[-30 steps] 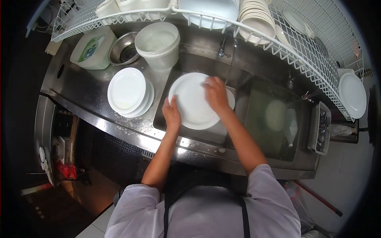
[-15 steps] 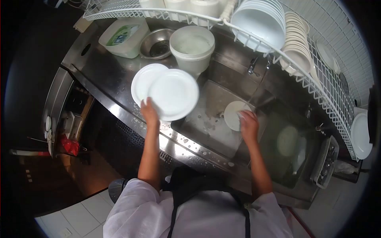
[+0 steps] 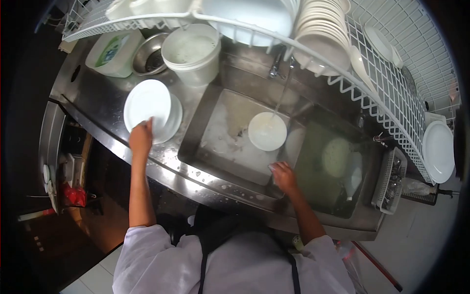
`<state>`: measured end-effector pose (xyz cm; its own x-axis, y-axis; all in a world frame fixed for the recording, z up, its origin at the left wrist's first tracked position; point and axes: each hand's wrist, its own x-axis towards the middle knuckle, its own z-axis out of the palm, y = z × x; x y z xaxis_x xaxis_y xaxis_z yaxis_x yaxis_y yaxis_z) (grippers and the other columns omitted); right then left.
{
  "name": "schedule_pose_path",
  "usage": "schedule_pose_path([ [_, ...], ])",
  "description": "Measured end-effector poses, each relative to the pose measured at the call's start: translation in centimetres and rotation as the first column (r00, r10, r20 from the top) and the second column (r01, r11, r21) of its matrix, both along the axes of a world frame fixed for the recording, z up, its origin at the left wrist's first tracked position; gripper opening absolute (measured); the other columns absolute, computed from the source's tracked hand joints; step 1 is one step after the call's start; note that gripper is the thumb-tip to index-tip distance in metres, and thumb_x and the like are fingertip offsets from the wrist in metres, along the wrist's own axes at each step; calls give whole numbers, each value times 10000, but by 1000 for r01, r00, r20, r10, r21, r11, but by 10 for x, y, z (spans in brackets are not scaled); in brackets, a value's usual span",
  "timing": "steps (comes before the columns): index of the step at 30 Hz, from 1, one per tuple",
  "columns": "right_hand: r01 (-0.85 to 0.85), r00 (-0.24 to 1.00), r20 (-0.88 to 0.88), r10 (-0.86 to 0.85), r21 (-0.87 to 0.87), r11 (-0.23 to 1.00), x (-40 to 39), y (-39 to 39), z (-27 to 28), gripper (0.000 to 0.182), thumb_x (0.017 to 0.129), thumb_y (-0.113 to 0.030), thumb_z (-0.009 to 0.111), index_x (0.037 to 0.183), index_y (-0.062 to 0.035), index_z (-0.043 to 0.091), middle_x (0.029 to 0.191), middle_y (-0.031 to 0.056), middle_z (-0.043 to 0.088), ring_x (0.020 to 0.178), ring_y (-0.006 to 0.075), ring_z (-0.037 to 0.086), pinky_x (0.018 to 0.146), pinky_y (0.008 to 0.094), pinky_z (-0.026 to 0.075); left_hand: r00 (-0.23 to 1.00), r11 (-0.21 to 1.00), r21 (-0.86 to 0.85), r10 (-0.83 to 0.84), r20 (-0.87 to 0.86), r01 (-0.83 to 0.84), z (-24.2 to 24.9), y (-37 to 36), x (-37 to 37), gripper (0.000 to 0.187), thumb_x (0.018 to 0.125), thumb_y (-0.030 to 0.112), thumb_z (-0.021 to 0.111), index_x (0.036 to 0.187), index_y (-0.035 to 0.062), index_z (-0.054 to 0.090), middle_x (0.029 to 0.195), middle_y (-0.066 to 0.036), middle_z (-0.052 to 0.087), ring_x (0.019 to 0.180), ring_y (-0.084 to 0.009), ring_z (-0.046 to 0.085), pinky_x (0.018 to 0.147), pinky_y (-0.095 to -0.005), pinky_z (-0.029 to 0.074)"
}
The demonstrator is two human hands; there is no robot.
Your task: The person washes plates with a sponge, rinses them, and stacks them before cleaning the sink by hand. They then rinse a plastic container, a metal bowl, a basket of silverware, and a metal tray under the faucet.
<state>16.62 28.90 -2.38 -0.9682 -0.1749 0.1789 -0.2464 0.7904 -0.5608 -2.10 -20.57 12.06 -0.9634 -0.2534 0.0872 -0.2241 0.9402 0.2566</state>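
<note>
Okay, so in the head view the left hand (image 3: 142, 134) had the near rim of a white plate (image 3: 147, 100) pinched, over a plate stack (image 3: 175, 120) by the front edge of the bench (image 3: 103, 98), left of the sink (image 3: 199, 120). The right hand (image 3: 284, 176) hung at the sink's front right corner, fingers half bent; couldn't tell if it gripped anything. A round white dish (image 3: 267, 134) sat toward the sink's right edge, under running water (image 3: 281, 98).
</note>
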Motion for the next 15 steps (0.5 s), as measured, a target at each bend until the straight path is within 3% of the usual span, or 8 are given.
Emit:
schedule_pose_path([
  [2,-18,1000,-16,20,61,998,1,-3,-1,159,856,-78,639,1004,-62,697,1025,117,686,963,331,629,831,439,534,976,912,346,-207,-70,218,-33,70,-5,434,988,382,543,857,4,710,739,-243,656,701,-423,644,647,-476,473],
  [3,-8,1000,-8,9,62,998,0,-4,-3,168,859,-83,635,1014,-65,697,1036,119,685,972,332,630,837,439,536,966,881,402,-255,-36,248,-49,114,-6,412,981,385,553,903,19,724,733,-222,663,697,-408,651,638,-464,474],
  [4,2,1000,2,-2,66,998,-2,-3,-6,176,862,-88,631,1023,-67,697,1047,121,684,982,334,631,843,440,537,935,841,486,-333,119,237,-74,150,-13,350,969,354,568,956,51,741,762,-200,684,719,-384,668,647,-444,493],
  [5,11,1000,11,-12,73,997,-3,-1,-9,184,865,-93,627,1033,-70,698,1058,123,684,991,335,632,849,440,538,893,717,678,-400,207,164,-122,182,-22,314,956,325,585,951,55,746,800,-206,695,786,-360,694,695,-446,516],
  [7,4,1000,6,-5,115,993,-1,4,-26,209,868,-94,618,1062,-78,695,1084,122,682,1016,333,633,856,440,540,781,629,713,-597,186,311,-254,233,-41,328,910,274,653,1032,-25,715,912,-210,726,784,-314,699,728,-434,534],
  [9,-5,1000,9,4,136,991,3,9,-35,243,866,-90,614,1096,-92,691,1109,122,681,1041,333,634,862,444,542,694,696,631,-640,330,342,-338,285,-52,430,871,292,690,1160,-26,671,1106,-255,686,984,-291,689,842,-434,523],
  [12,10,999,-32,-4,189,982,2,9,-36,283,829,-71,632,1105,-114,682,1109,117,681,1040,322,638,854,437,549,837,653,727,-506,209,213,-431,334,-51,556,816,357,735,1210,-22,633,1205,-271,642,1127,-319,638,947,-433,501],
  [15,31,999,28,-35,121,992,-3,7,-22,291,784,-43,650,1064,-118,678,1082,102,681,1022,304,646,843,415,554,859,903,416,-130,495,-104,-366,361,-47,474,828,343,710,1132,-17,647,1206,-258,638,1164,-368,600,984,-417,496],
])
